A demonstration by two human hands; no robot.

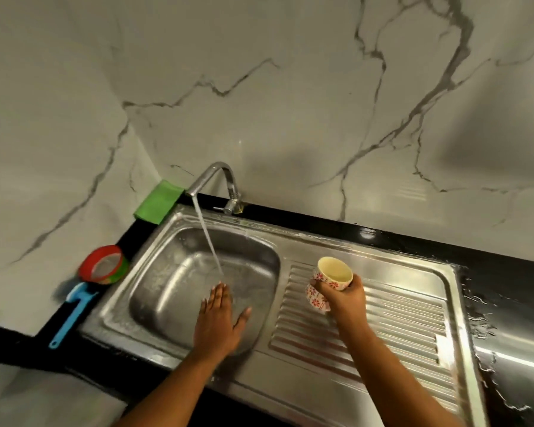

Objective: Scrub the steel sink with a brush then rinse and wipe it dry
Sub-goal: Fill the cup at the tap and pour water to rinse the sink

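Note:
The steel sink [167,251] has a wet basin on the left and a ribbed drainboard [383,303] on the right. Water runs from the chrome tap [219,180] into the basin. My left hand [219,322] lies flat and open inside the basin, fingers spread, just below the stream. My right hand [346,297] holds a cream cup with red flowers [330,275] above the drainboard, tilted with its mouth up. A blue brush [73,312] lies on the black counter left of the sink. A green cloth [158,200] leans in the back corner.
A red-rimmed strainer [102,266] sits on the counter beside the brush. The black counter [506,288] around the sink is wet on the right. A marble-patterned wall rises behind the tap.

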